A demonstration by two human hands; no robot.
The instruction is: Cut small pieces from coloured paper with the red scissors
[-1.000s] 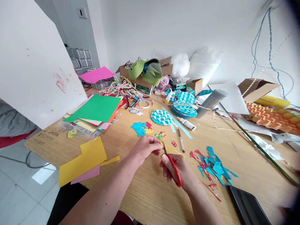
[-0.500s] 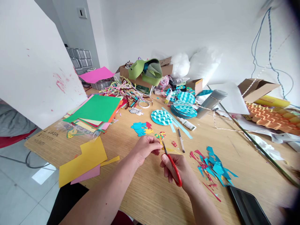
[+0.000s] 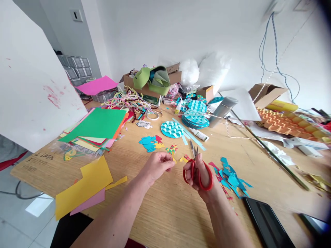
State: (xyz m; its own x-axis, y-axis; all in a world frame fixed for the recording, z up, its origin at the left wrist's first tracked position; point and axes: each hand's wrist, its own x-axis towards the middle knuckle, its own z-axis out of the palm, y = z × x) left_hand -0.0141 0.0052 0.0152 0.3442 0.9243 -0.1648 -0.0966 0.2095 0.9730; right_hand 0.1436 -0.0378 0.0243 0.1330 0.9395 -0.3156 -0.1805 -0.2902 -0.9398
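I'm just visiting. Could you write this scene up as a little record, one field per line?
Left hand: fingers pinched together, a small yellow paper bit at the fingertips
Right hand: holding red-handled scissors, blades slightly apart, pointing away from the person
Beyond the hands: blue paper cut-out, turquoise disc
To the left: green sheet atop a paper pile, yellow sheet nearer the person
To the right: blue paper scraps, black phone-like device nearer the person
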